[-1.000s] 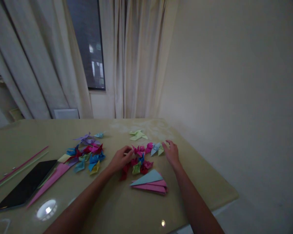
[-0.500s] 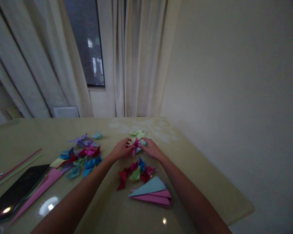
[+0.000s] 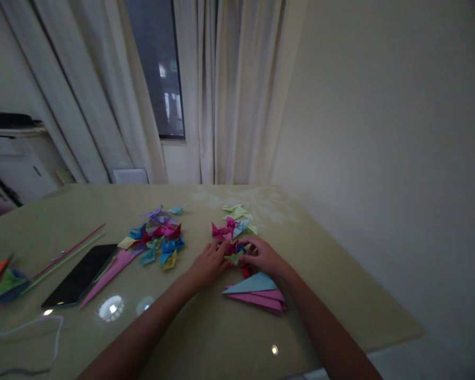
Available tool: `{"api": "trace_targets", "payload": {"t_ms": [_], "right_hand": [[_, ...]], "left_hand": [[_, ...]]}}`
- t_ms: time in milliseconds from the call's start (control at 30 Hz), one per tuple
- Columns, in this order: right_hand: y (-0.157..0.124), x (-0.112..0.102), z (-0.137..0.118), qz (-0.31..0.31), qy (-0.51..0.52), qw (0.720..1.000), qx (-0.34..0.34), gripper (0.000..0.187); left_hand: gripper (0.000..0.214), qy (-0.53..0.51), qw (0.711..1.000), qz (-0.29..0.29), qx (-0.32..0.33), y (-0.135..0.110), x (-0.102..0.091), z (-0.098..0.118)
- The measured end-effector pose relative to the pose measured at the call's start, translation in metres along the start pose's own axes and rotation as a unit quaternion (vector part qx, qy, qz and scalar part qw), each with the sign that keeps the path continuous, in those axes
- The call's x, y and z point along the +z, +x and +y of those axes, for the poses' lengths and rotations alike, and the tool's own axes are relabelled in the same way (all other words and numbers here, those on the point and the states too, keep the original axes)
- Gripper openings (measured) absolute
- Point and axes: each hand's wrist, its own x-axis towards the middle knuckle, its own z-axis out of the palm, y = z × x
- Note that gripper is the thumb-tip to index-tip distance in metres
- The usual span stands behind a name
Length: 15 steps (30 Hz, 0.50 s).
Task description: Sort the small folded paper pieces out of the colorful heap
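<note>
A small bunch of folded paper cranes, in dark red, green and blue, lies between my two hands. My left hand curls around the bunch from the left, fingers against the paper and partly hiding it. From the right my right hand bends its thumb and fingers in on the same bunch. A red paper piece shows beneath the right fingers. Just beyond my hands rest a pink paper crane, a light blue one and a pale green one.
Flat folded blue and pink paper lies nearer me. To the left are a heap of coloured cranes, a long pink folded paper, a black phone, thin sticks and a white cord. A wall borders the right.
Both hands have left the pink crane at the back and come nearer, around the front bunch of cranes. The view has turned left, showing more of the table there.
</note>
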Motion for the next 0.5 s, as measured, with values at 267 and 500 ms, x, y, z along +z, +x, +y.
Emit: {"api": "trace_targets", "payload": {"t_ms": [267, 500], "right_hand": [[-0.009, -0.030, 0.027, 0.095, -0.064, 0.993, -0.003, 0.037], [-0.010, -0.016, 0.013, 0.048, -0.066, 0.997, -0.014, 0.056]], "left_hand": [[0.037, 0.145, 0.984, 0.100, 0.013, -0.007, -0.041, 0.005], [0.025, 0.304, 0.929, 0.022, -0.211, -0.059, -0.085, -0.038]]}}
